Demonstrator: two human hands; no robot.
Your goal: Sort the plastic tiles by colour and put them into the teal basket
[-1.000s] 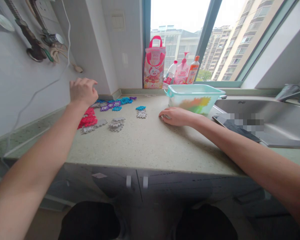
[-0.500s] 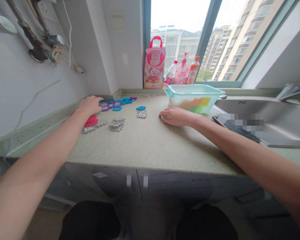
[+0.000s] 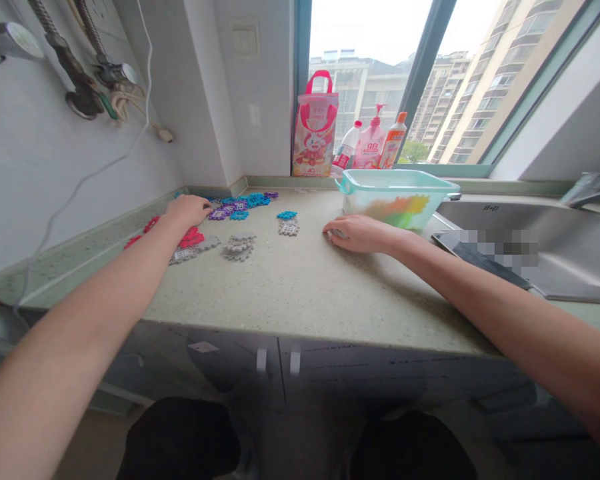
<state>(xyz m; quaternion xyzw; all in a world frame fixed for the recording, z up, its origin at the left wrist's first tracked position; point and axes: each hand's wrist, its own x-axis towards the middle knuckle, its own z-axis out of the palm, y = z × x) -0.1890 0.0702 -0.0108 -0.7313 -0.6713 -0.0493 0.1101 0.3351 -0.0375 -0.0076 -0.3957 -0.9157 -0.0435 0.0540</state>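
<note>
My left hand (image 3: 189,209) bends down over the far-left pile, its fingertips together beside purple gear-edged plastic pieces (image 3: 220,211). Whatever those fingers hold is hidden. Blue pieces (image 3: 257,199) lie just right of the purple ones. Red pieces (image 3: 194,236) show beside my left forearm, with grey pieces (image 3: 185,255) in front of them. A small grey stack (image 3: 239,247) sits nearer the middle. Farther right, a blue piece (image 3: 287,215) lies against a grey one (image 3: 289,229). My right hand (image 3: 354,233) rests on the counter with curled fingers; what is inside them cannot be made out.
Behind my right hand stands a translucent teal tub (image 3: 395,193) with coloured contents. A steel sink (image 3: 570,247) is at the right, a dark board (image 3: 480,259) at its edge. A pink bag (image 3: 315,137) and several bottles (image 3: 369,143) line the windowsill.
The view has shifted slightly, moving the scene a little to the right. My left hand stays at the pile, its fingers nearer the purple pieces. My right hand keeps its place.
</note>
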